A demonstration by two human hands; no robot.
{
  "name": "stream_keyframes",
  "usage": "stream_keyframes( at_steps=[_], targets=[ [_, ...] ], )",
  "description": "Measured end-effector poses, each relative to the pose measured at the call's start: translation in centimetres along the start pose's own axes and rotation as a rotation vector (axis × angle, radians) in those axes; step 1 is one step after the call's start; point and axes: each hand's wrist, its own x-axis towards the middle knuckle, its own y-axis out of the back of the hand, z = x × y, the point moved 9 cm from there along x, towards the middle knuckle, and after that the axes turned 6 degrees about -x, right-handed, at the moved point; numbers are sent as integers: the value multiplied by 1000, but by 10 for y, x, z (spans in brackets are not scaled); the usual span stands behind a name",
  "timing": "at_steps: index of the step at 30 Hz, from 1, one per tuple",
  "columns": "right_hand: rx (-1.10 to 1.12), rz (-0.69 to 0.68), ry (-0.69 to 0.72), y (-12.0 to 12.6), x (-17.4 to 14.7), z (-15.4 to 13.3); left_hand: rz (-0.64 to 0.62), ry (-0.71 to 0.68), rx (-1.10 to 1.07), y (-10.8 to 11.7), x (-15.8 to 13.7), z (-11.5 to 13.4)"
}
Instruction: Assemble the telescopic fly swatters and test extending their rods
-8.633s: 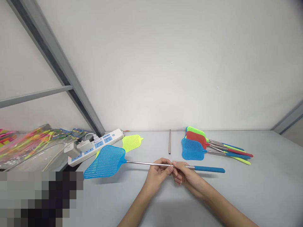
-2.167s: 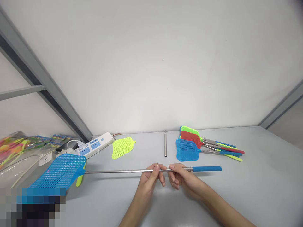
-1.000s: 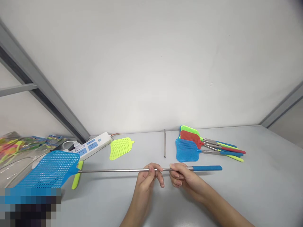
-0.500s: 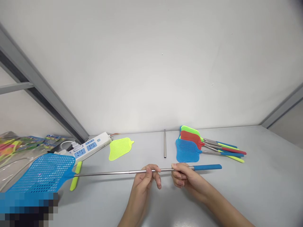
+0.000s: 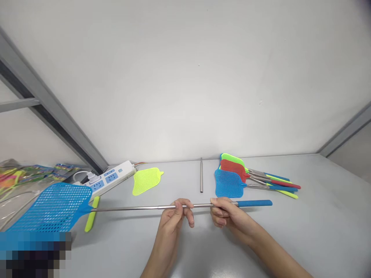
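A blue fly swatter (image 5: 58, 204) with an extended telescopic metal rod lies level across my view, its mesh head at the left and its blue handle at the right. Pinching the middle of the rod, my left hand (image 5: 175, 216) has thumb and fingers round the metal. My right hand (image 5: 227, 212) grips the thicker rod section just left of the handle. Beyond the hands, a loose metal rod (image 5: 201, 175) lies on the table. A separate yellow-green swatter head (image 5: 147, 180) rests further left, and a yellow-green handle (image 5: 92, 214) lies partly behind the blue swatter.
Several assembled swatters (image 5: 232, 170) in blue, red and green are piled at the right of the grey table (image 5: 324, 212). A white power strip (image 5: 114, 177) with a plug stands at the left, near plastic-wrapped packages (image 5: 37, 172). A white wall rises behind.
My left hand has slid slightly left along the rod, widening the gap between the hands. The swatter sits slightly higher in view; both hands still hold it.
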Motion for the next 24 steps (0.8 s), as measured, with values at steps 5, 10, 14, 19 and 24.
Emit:
stream_keyframes(
  at_steps=[5,10,14,19,24],
  targets=[
    [14,-7,1,0,0,-1,-7,-4,0,2,0,2],
    [4,-7,-2,0,0,-2,-50,-5,26,5,2,2],
    [-6,-2,-10,0,0,-2,-29,-15,25,9,3,2],
    [-11,-4,-3,0,-1,-4,-38,-33,11,8,2,3],
    [-9,25,3,6,-2,-5,7,-65,-21,16,4,7]
  ],
)
